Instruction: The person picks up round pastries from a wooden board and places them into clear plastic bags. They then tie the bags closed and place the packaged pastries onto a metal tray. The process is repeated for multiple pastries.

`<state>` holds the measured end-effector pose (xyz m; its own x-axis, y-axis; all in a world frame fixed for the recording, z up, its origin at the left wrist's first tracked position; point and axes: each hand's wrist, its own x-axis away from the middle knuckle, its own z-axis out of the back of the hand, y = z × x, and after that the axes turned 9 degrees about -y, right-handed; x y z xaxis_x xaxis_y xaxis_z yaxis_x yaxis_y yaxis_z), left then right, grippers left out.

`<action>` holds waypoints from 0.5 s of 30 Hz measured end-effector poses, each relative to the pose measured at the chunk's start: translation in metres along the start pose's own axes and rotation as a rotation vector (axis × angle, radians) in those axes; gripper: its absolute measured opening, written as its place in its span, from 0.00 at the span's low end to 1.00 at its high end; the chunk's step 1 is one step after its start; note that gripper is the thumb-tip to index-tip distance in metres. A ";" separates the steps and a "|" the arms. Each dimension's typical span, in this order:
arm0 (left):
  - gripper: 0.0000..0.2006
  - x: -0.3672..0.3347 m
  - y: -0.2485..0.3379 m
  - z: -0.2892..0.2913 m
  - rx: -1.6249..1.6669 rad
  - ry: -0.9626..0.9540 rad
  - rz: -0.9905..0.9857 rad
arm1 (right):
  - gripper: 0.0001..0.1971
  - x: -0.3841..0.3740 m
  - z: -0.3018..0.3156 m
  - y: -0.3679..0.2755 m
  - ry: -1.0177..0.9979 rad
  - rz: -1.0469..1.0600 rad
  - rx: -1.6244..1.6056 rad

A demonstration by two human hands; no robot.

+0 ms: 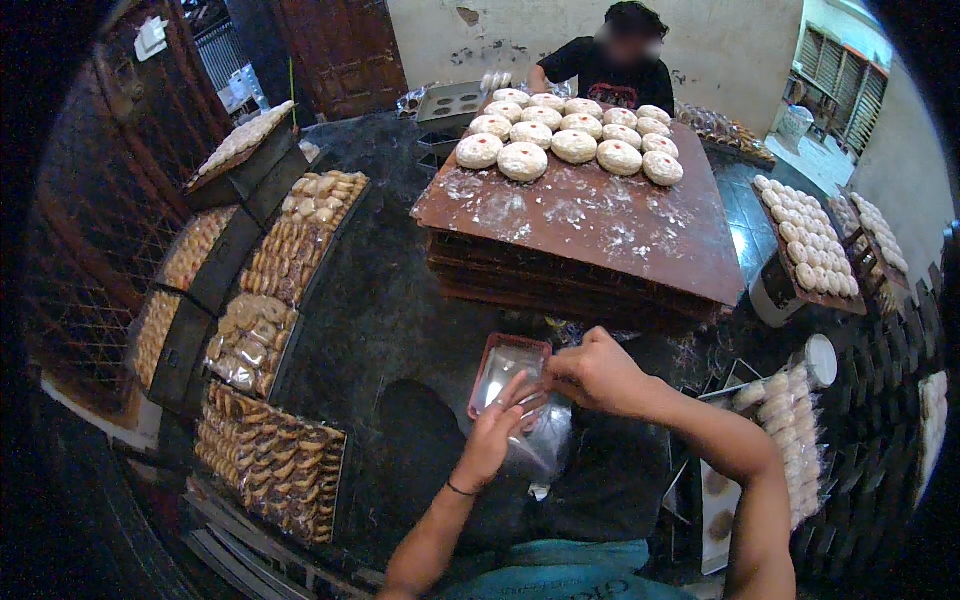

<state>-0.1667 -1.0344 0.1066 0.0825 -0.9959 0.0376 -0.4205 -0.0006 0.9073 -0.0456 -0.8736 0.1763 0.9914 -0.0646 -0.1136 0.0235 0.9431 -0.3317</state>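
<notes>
In front of my body is a small red-rimmed tray (477,385) with clear plastic bags (515,361) in it. My left hand (492,432) lies over the tray's near part, its fingers stretched out and touching the plastic. Loose clear plastic (545,445) hangs below the tray near my left fingers. Just right of the tray is my right hand (605,375), closed with the fingertips pinched together beside the plastic. What those fingers hold, if anything, is hidden.
Ahead stands a stack of brown boards (575,225) topped with round, flour-dusted buns (574,146). A person (620,70) in black is behind it. Trays of wrapped pastries (270,455) line the left. More buns (812,240) and a white tub (821,362) are at right.
</notes>
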 end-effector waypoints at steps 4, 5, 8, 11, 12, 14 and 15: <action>0.27 0.009 0.005 0.002 0.102 -0.054 0.032 | 0.07 0.006 -0.003 -0.008 0.014 -0.093 -0.420; 0.28 0.010 0.003 0.006 0.131 -0.079 0.057 | 0.08 0.008 -0.001 -0.009 -0.041 -0.056 -0.455; 0.31 0.017 0.006 0.013 0.151 -0.197 0.104 | 0.10 0.011 0.003 -0.018 -0.163 0.016 -0.592; 0.35 0.016 0.020 0.014 0.153 -0.349 0.199 | 0.11 0.016 0.002 -0.026 -0.190 0.013 -0.720; 0.36 0.018 0.029 0.014 0.151 -0.391 0.241 | 0.11 0.014 0.003 -0.028 -0.211 0.031 -0.716; 0.36 0.010 0.042 0.018 0.314 -0.499 0.171 | 0.11 0.019 0.002 -0.028 -0.236 0.036 -0.710; 0.35 0.009 0.050 0.021 0.392 -0.543 0.139 | 0.11 0.022 -0.004 -0.030 -0.240 0.045 -0.723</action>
<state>-0.2059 -1.0457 0.1434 -0.4179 -0.8932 -0.1659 -0.6992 0.1996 0.6865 -0.0253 -0.9043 0.1799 0.9921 0.1194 0.0377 -0.0258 0.4891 -0.8719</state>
